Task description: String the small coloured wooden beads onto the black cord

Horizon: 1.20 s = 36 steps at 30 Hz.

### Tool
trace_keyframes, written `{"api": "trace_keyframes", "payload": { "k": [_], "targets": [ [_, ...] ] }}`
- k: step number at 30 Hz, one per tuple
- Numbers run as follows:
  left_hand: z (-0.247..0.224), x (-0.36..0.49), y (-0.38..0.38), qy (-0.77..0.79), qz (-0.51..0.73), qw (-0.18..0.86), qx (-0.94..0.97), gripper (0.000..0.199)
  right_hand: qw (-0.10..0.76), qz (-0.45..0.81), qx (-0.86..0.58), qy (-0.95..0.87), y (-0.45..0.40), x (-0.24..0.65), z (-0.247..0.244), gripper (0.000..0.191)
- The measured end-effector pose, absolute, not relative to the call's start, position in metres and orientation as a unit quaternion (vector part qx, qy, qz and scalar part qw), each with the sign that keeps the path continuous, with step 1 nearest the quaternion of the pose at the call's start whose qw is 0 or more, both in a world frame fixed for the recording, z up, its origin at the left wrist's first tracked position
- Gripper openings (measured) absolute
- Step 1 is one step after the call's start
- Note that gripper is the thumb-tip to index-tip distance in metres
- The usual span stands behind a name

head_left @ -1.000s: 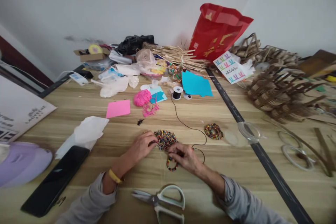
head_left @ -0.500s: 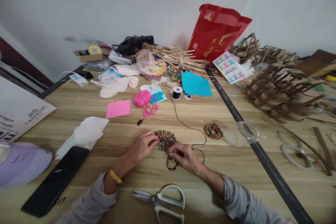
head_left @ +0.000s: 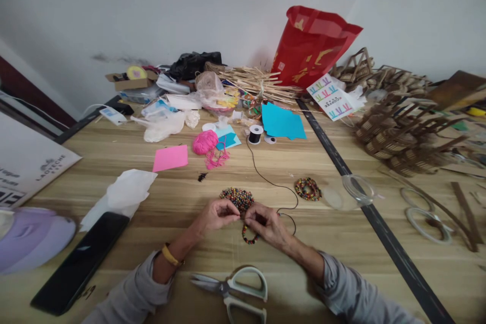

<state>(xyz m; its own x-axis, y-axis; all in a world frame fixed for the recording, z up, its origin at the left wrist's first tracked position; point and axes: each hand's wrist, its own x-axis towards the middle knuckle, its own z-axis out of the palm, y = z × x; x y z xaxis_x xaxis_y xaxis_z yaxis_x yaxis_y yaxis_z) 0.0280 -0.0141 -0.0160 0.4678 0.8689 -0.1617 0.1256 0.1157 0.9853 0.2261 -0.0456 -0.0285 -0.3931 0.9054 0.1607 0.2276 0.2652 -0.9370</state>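
Note:
Several small coloured beads lie in a bead pile (head_left: 236, 196) just beyond my hands. My right hand (head_left: 268, 224) is closed in a pinch on a thin black cord, from which a short beaded strand (head_left: 249, 236) hangs in a curve. Thumb and forefinger of my left hand (head_left: 218, 215) are pinched together close to the cord's end, with a tiny bead seemingly at their tips. The black cord (head_left: 273, 182) runs back across the table to a spool (head_left: 255, 134). To the right sits a coiled string of beads (head_left: 308, 189).
Scissors (head_left: 230, 288) lie near the front edge. A black phone (head_left: 81, 263) and white paper (head_left: 127, 192) are at left. Pink yarn (head_left: 205, 142), a pink card (head_left: 170, 158) and blue paper (head_left: 283, 121) lie farther back. Small woven baskets (head_left: 402, 136) stand at right.
My left hand has moved from the bead pile to the right and nearer me, meeting the fingertips of my right hand. The right hand has stayed almost in place.

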Motion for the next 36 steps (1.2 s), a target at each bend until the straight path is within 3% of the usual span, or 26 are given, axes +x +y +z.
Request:
{"api": "trace_keyframes", "payload": {
  "k": [36],
  "targets": [
    [-0.0165,0.0285,-0.0165,0.392,0.279,0.616,0.624,0.017,0.363,0.434,-0.398,-0.722,-0.0463,0.2251,-0.0251,0.016]
  ]
}}
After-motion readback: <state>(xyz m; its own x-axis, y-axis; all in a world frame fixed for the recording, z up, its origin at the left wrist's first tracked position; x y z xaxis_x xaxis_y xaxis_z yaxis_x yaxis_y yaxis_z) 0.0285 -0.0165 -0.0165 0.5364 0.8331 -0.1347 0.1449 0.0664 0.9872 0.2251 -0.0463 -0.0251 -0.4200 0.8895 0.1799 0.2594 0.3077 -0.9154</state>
